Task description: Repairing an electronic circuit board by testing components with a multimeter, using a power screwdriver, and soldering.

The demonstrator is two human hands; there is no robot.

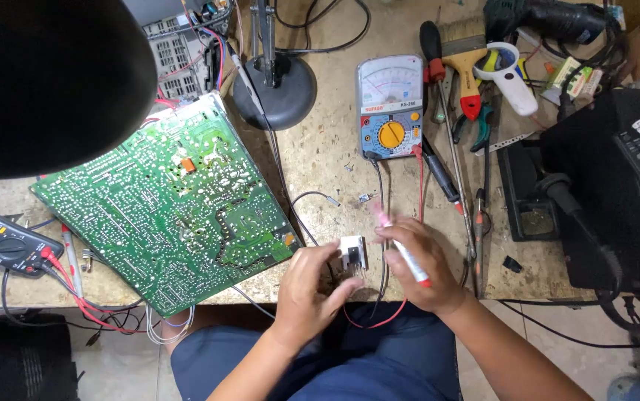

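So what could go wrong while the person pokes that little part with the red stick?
The small black and white part is only pinched in the left hand, so it might slip. The red probe in the right hand could slide off and give a wrong reading. The red wire hangs off the table edge and might snag.

The chipboard workbench (320, 160) carries a green circuit board (167, 200), analog multimeter (390, 108) and brush (465, 63).

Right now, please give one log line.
left hand: holds small component | right hand: holds red probe | circuit board: beside
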